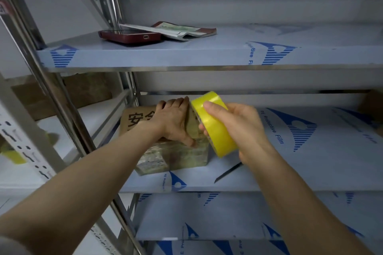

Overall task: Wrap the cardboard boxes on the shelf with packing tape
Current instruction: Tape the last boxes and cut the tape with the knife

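While the right hand (240,130) curls its fingers round the yellow tape roll (214,125) just right of the cardboard box (182,156) on the shelf (269,174), the left hand (173,122) lays flat fingers on top of the box, which looks light, stiff and slippery, so hold its top

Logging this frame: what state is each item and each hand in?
cardboard box: resting on the middle shelf, sides wrapped in tape, printed top partly bare
tape roll: held off the shelf, tilted, beside the box
left hand: pressing on the box top
right hand: gripping the tape roll
phone: lying flat on the upper shelf
booklet: lying next to the phone
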The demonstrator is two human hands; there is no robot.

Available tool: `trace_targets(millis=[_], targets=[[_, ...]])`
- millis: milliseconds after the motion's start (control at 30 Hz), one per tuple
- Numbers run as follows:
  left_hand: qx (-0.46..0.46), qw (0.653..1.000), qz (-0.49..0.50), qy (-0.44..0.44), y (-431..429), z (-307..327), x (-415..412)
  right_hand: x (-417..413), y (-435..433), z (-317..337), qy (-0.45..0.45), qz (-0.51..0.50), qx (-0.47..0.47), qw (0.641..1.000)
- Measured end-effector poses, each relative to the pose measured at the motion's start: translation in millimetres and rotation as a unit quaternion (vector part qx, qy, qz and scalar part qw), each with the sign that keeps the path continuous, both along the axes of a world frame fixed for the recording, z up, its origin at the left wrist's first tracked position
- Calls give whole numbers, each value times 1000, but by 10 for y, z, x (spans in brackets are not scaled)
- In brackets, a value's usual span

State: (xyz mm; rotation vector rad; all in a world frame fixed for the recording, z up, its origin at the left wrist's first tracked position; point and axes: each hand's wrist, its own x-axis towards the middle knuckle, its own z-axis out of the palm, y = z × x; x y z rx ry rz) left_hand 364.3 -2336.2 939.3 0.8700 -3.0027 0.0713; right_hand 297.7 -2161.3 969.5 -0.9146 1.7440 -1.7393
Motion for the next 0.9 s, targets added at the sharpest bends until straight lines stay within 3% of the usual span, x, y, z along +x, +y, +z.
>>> trace_targets(millis=[133, 333, 500, 600, 667, 733, 800, 900], targets=[[21, 999, 6, -41, -54, 93, -63, 90, 323, -221, 39, -4, 41, 998], [89, 995, -11, -36, -70, 163, -169, 193, 434, -574, -8, -37, 37, 999], [97, 992, -8, -85, -95, 107, -264, 158, 355, -956, -51, -50, 24, 997], [222, 965, 16, -138, -112, 249, -313, 120, 279, -1065, -64, -54, 12, 996], [330, 939, 44, -85, -90, 319, -438, 84, 233, -1098, -63, -62, 4, 996], [257, 963, 77, -12, -77, 233, -650, 61, 188, -1118, -53, -58, 4, 997], [155, 985, 73, -3, -27, 66, -868, 46, 155, -1123, -48, -58, 3, 997], [98, 993, 68, 27, -19, -91, -1141, -27, 166, -1115, -55, -67, 6, 996]])
